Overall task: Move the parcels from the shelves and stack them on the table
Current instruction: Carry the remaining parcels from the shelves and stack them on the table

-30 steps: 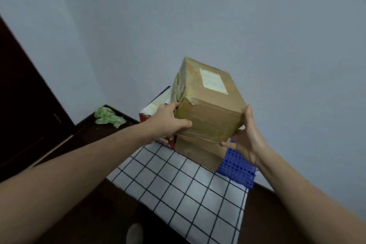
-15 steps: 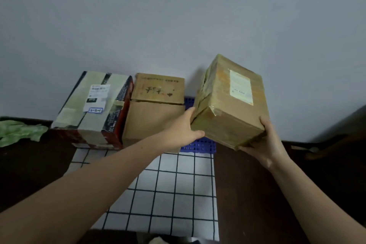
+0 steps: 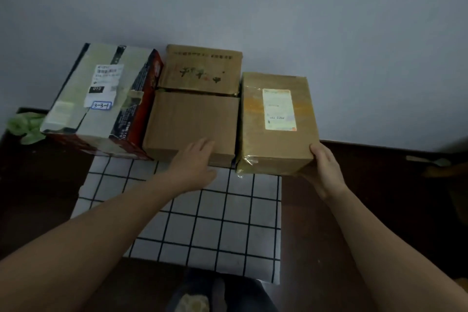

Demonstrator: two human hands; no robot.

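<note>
Three parcels stand in a row against the wall on the dark table (image 3: 354, 197). On the right is a taped brown parcel (image 3: 276, 121) with a white label. My right hand (image 3: 324, 167) grips its near right corner, thumb on top. My left hand (image 3: 195, 162) is off that parcel, with its fingers straight in front of the plain brown middle parcel (image 3: 192, 121). A printed brown carton (image 3: 202, 68) shows just behind the middle parcel. At the left lies a red and black parcel (image 3: 101, 99) with pale tape and labels.
A white cloth with a black grid (image 3: 202, 223) covers the table's middle, under the parcels' near edges. A crumpled green cloth (image 3: 22, 126) lies at the far left by the wall. Small objects (image 3: 430, 159) sit at the right edge. A grey wall stands behind.
The taped brown parcel came down from the air to the table, right of the middle parcel. My left hand let go of it and now lies in front of the middle parcel.
</note>
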